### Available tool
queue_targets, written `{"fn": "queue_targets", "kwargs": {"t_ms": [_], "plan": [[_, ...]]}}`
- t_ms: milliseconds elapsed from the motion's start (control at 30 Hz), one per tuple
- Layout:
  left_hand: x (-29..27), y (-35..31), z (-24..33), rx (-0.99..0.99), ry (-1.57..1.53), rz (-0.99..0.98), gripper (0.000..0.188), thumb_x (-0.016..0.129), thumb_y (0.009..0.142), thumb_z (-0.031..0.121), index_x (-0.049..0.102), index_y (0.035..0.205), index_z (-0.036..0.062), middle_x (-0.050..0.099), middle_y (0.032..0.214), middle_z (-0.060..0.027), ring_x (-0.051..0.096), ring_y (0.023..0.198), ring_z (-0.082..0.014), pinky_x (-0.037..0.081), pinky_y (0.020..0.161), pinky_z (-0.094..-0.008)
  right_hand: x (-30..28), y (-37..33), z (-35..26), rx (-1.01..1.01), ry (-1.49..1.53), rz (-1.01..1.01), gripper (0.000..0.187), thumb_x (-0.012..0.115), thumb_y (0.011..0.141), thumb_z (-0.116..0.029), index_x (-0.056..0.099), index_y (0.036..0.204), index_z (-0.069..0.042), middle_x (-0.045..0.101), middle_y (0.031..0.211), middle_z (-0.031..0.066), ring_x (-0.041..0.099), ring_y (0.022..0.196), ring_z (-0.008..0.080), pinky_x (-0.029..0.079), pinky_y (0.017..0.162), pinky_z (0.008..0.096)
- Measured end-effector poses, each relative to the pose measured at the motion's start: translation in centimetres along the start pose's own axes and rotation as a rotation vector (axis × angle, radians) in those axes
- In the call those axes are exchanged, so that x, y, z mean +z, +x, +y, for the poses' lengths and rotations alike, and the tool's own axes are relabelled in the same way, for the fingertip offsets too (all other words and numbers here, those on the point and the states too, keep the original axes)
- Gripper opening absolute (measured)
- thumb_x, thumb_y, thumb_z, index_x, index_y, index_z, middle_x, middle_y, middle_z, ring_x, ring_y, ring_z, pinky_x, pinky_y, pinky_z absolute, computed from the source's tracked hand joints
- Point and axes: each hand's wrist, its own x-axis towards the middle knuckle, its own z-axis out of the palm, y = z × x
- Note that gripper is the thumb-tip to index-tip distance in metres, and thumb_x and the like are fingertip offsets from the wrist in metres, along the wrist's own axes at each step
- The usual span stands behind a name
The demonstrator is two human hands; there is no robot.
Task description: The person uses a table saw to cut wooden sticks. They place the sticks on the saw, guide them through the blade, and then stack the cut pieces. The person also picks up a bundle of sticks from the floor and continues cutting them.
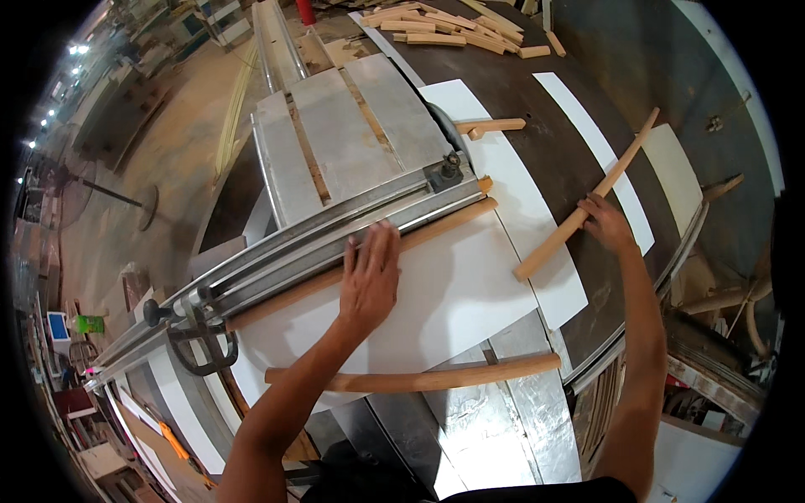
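Observation:
My left hand (369,281) lies with fingers stretched out over a long wooden strip (449,225) and reaches to the metal fence (285,289). That strip runs along the fence's near side, on a white sheet. Farther right, my right hand (607,221) grips another wooden strip (549,250) around its middle; this one slants from lower left to upper right. A third, slightly curved strip (444,379) lies across the near edge of the white sheet (402,335), beneath my left forearm.
A C-shaped clamp (226,362) sits at the fence's left end. Beyond the fence is a slotted metal table (323,126). Short wooden pieces (457,25) are heaped on the dark surface at the back right. Two small pieces (499,125) lie beside the table. A fan (71,180) stands far left.

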Motion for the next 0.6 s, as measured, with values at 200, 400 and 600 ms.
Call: {"fn": "queue_targets", "kwargs": {"t_ms": [200,400,600], "plan": [[-1.7,-4.7,0.4,-0.108,-0.140,-0.155,0.075,0.067,0.092,0.037,0.037,0.152,0.0053,0.040,0.153,-0.0201,0.039,0.140,-0.0362,0.028,0.116,-0.0558,-4.3,-1.5,-8.5,-0.063,0.121,0.165,0.050,0.079,0.079,-0.005,0.066,0.127,-0.009,0.056,0.140,0.0183,0.058,0.125,0.0367,0.051,0.103,0.0436],[-5.5,-9.7,6.8,-0.019,-0.162,-0.385,0.107,0.076,0.073,0.063,0.037,0.152,0.0034,0.041,0.147,-0.0223,0.039,0.138,-0.0398,0.031,0.112,-0.0557,-2.4,-0.7,-21.3,-0.148,0.062,0.238,0.048,0.081,0.079,-0.023,0.069,0.125,-0.014,0.061,0.130,0.0132,0.063,0.111,0.0322,0.054,0.094,0.0418],[-3.9,-14.9,8.5,0.125,-0.122,-0.279,0.076,0.076,0.082,0.040,0.049,0.143,0.0050,0.052,0.120,-0.0113,0.052,0.116,-0.0288,0.042,0.092,-0.0456,5.8,-1.0,-33.2,-0.172,0.063,0.174,0.047,0.081,0.077,-0.031,0.070,0.119,-0.013,0.059,0.112,0.0088,0.064,0.098,0.0297,0.054,0.082,0.0432]]}}
